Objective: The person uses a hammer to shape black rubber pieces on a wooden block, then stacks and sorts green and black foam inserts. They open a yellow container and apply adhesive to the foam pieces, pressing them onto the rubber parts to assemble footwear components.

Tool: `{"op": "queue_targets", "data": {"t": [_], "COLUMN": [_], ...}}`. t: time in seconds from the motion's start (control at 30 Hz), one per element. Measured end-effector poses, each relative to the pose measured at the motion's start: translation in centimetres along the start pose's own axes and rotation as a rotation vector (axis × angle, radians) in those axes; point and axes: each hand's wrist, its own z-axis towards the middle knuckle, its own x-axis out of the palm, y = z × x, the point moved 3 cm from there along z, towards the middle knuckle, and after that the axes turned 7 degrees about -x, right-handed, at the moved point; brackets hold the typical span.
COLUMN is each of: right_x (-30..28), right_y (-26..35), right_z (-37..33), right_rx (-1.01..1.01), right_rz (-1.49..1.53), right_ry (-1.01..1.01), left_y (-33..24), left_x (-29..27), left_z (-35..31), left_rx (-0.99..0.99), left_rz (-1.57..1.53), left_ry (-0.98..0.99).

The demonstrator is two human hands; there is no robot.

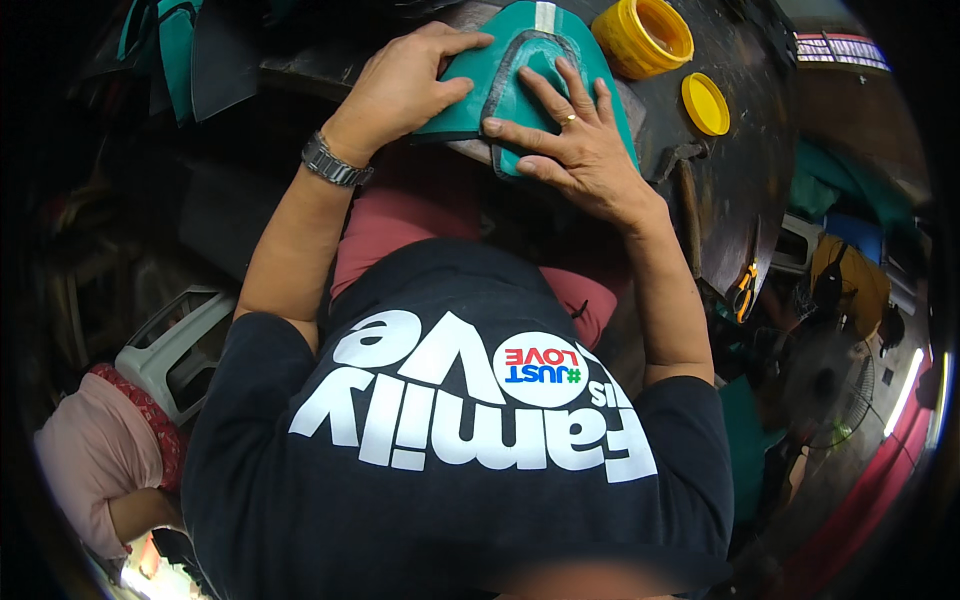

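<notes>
A teal, leather-like panel (456,113) lies in front of me at the worktable's near edge, partly over a flat slab (470,150). It bears a dark grey curved band and a short whitish strip at its far end. On the panel's left side rests my left hand (405,85), index finger and thumb stretched apart. My right hand (575,150), with a ring on one finger, is spread flat over the banded area and covers part of it. Neither hand visibly grips the panel.
Beyond my right hand stand an uncapped yellow jar (625,45) with brownish contents and its yellow lid (706,104). A hammer (690,205) and orange-handled pliers (744,292) lie along the table's right side. More teal pieces (178,60) are far left. Another person (100,450) sits lower left.
</notes>
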Motion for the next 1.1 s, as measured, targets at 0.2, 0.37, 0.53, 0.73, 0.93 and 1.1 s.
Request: {"op": "queue_targets", "data": {"t": [0.2,0.37,0.53,0.73,0.93,1.1], "right_x": [-0.2,0.7,-0.3,-7.4,-15.3,-16.3], "right_y": [-0.2,0.8,1.7,0.5,1.4,-2.6], "right_z": [0.5,1.0,0.0,-0.8,-4.1,-10.7], "right_rx": [0.051,0.094,0.008,0.021,0.108,0.31], "right_rz": [0.181,-0.071,0.163,0.679,-0.009,0.592], "right_ry": [-0.171,-0.104,-0.059,-0.694,-0.434,-0.761], "left_y": [0.2,0.1,0.0,-3.8,-11.1,-12.9], "left_x": [0.0,0.0,0.1,-1.9,-4.9,-3.3], "left_z": [0.0,0.1,0.1,-2.7,-4.7,-3.2], "left_rx": [0.002,0.03,-0.026,0.177,0.58,0.598], "left_rz": [-0.033,-0.03,-0.06,-0.343,-0.193,-0.163], "left_ry": [0.003,-0.018,0.007,-0.097,0.063,-0.135]}}
